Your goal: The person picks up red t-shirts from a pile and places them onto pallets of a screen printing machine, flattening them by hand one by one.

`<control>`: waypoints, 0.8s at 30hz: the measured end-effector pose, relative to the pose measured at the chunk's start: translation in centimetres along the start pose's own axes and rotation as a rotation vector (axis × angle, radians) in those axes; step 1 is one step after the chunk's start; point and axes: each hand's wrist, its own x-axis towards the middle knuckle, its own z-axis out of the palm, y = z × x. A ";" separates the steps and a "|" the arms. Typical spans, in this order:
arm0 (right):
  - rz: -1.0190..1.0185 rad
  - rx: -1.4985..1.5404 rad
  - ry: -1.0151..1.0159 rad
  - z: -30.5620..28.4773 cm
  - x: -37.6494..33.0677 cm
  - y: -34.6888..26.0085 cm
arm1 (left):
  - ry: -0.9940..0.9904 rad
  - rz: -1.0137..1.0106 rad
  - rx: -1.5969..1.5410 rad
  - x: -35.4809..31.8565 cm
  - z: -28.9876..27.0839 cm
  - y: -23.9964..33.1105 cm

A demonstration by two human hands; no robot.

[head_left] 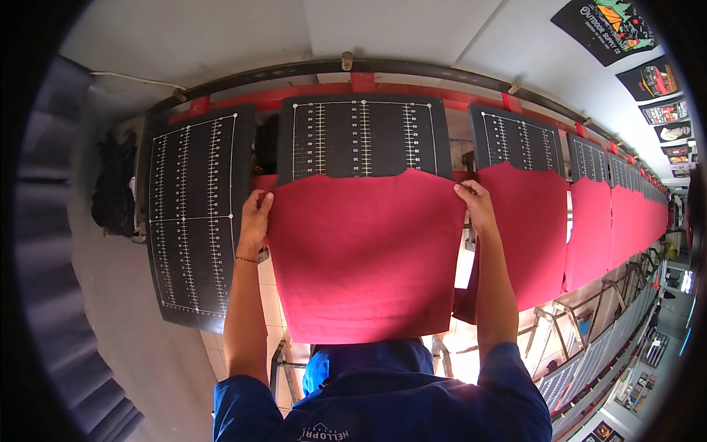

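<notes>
I see my left hand and right hand each clamped on an upper corner of one red cloth panel, draped over the middle black gridded platen. Its top edge leaves the platen's upper half bare. One uncovered platen stands left; further red-covered platens recede right, narrow gaps between.

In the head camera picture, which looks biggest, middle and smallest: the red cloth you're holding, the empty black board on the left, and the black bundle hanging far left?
1. Red cloth, held by left hand and right hand.
2. Empty black board, somewhat smaller in the picture; the fisheye bends it, so this is unsure.
3. Black bundle, clearly smallest.
</notes>
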 end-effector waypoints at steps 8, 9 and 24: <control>-0.130 0.150 0.117 0.0 1.2 -0.6 | -0.001 0.048 0.093 2.1 1.0 4.1; -0.130 0.145 0.131 0.2 1.6 -0.4 | -0.008 0.028 0.136 2.5 0.9 4.2; -0.140 -0.038 0.164 0.8 3.7 1.3 | 0.060 0.009 0.434 4.6 1.2 2.9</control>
